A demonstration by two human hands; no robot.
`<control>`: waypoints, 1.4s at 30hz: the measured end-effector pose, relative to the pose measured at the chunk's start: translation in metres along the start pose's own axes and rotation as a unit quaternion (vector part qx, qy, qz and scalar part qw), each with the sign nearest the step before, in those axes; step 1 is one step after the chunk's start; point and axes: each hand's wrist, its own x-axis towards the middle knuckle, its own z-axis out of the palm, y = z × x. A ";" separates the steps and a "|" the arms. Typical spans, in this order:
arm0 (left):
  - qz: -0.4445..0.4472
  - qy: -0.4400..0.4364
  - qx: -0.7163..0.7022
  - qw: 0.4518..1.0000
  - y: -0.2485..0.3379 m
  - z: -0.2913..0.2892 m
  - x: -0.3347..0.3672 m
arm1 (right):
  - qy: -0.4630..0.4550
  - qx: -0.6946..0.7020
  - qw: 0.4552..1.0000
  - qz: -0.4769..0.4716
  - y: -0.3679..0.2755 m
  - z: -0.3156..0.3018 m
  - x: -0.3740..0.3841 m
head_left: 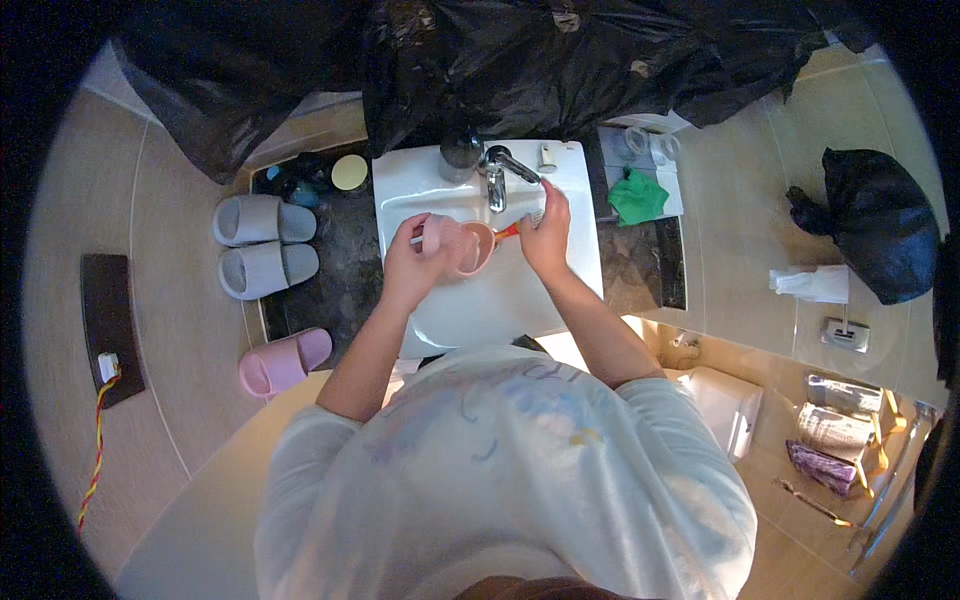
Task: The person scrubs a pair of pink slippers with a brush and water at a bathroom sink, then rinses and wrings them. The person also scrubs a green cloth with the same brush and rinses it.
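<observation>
Over the white sink basin [480,310], my left hand [408,268] is closed round a pink cup [478,250], its round mouth facing up and tilted to the right. A paler pink part shows by the fingers; I cannot tell if it belongs to the cup. My right hand [546,240] grips a small brush with an orange-red handle [508,230], the handle's end near the cup's rim. Pale bristles seem to show beside the thumb. One right finger stretches up to the tip of the lever on the chrome faucet [497,188], seemingly touching it.
A dark bottle [461,155] stands left of the faucet. On the dark counter are grey slippers [245,220], a pink slipper [272,370] and a jar with a cream lid [350,173]. A green cloth [638,197] lies at right. Black plastic sheeting [600,60] hangs behind.
</observation>
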 end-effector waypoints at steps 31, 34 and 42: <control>0.072 0.071 0.159 0.982 0.068 0.079 -0.067 | -0.567 0.439 0.547 0.432 0.061 -0.028 -0.024; 0.063 0.092 0.161 0.981 0.069 0.095 -0.080 | -0.600 0.435 0.530 0.412 0.067 -0.032 -0.025; 0.005 0.182 0.113 0.977 0.063 0.101 -0.099 | -0.611 0.362 0.563 0.423 0.075 -0.027 -0.023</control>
